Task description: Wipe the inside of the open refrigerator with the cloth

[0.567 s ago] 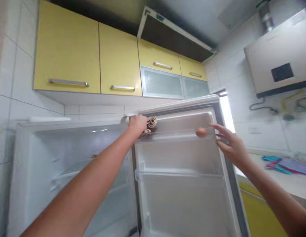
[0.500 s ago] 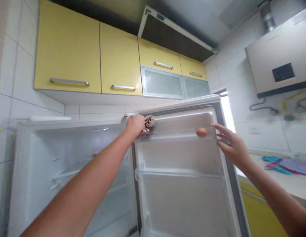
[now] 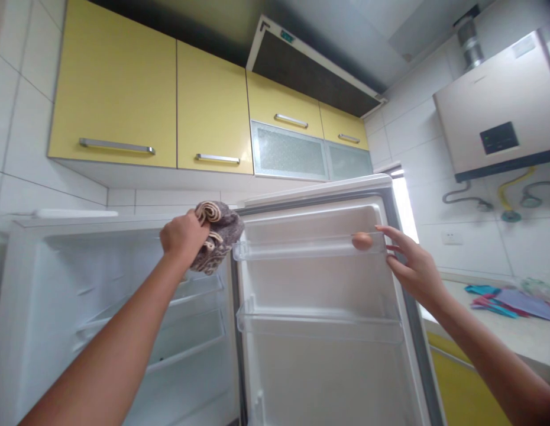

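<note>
Cloth [image 3: 219, 239], brown with a pale pattern and folded into a thick roll, is grasped by the left hand [image 3: 184, 236], the fingers being closed firmly around its near end. It is held up in front of the opening of the fridge [image 3: 24, 296], beside the left end of the top door shelf [image 3: 293, 247]; whether that shelf is touched by it cannot be told. The rolled layers are turned towards the camera, and the patterned side is hung below the fist.

The right hand [image 3: 414, 269] is placed at the far edge of the fridge door [image 3: 319, 378], which is swung open. Its fingers are parted and loosely bent, and nothing is gripped by them; the fingertips are set close to the right end of the top shelf. On that shelf, just beside these fingertips, a single brown egg [image 3: 362, 241] is seen. A second clear shelf [image 3: 319, 326] is fitted lower on the door.

Yellow cupboards [image 3: 115, 83] are mounted above the fridge. On the right wall a water heater [image 3: 501, 100] is fixed, with hoses below it. Coloured cloths [image 3: 518, 302] are spread on the counter [image 3: 536, 340] beneath.
</note>
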